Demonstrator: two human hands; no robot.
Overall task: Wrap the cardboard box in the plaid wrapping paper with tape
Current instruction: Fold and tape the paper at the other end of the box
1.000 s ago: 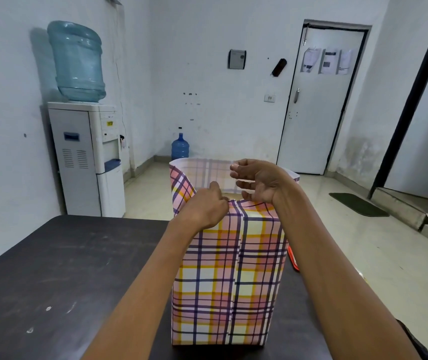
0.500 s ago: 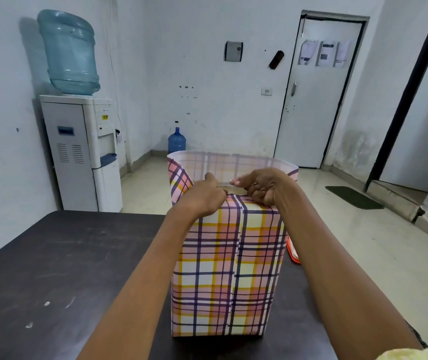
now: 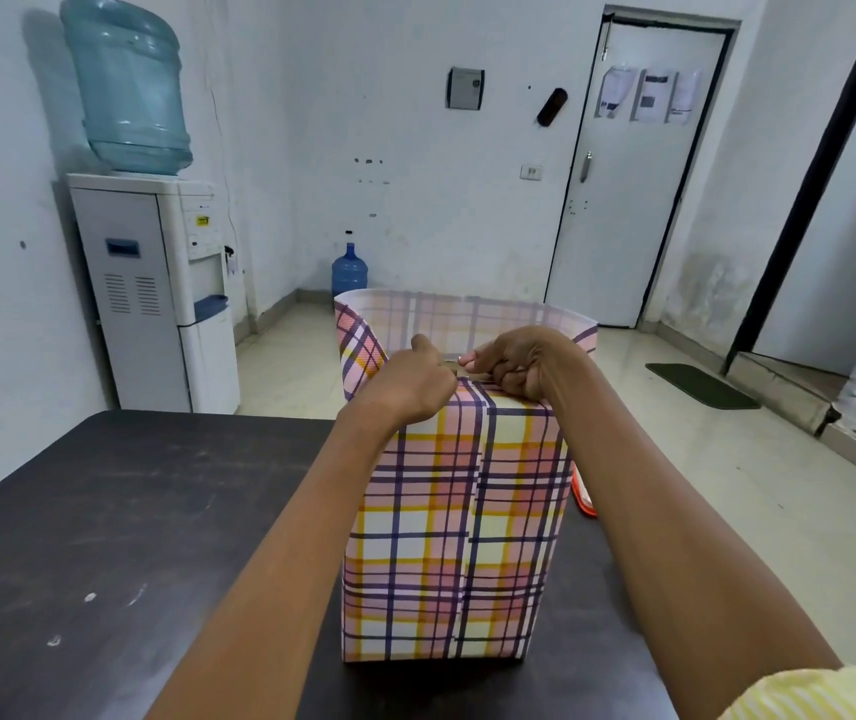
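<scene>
1. Over the last second my left hand (image 3: 415,381) has kept its place at the near top edge of the plaid wrapping paper (image 3: 446,537). My right hand (image 3: 524,363) has dropped from the air above onto that same edge, close beside the left.
2. I take this to mean I am fastening the side seam at its top. The ends are not yet folded, since the paper rises past my hands as an open collar.
3. On the left, my fingers are curled in with the thumb laid forward, gripping the paper's edge just left of the seam.
4. The cardboard box stands upright on the dark table (image 3: 129,511), hidden inside the paper. The overlap seam runs straight down the near face.
5. My right fingers (image 3: 506,379) are curled tight, knuckles towards me, with one fingertip poking out towards the left hand. I cannot tell whether they pinch tape, the paper's edge or nothing.
6. Something orange (image 3: 584,493) peeks out behind the box's right side, too hidden to name.
</scene>
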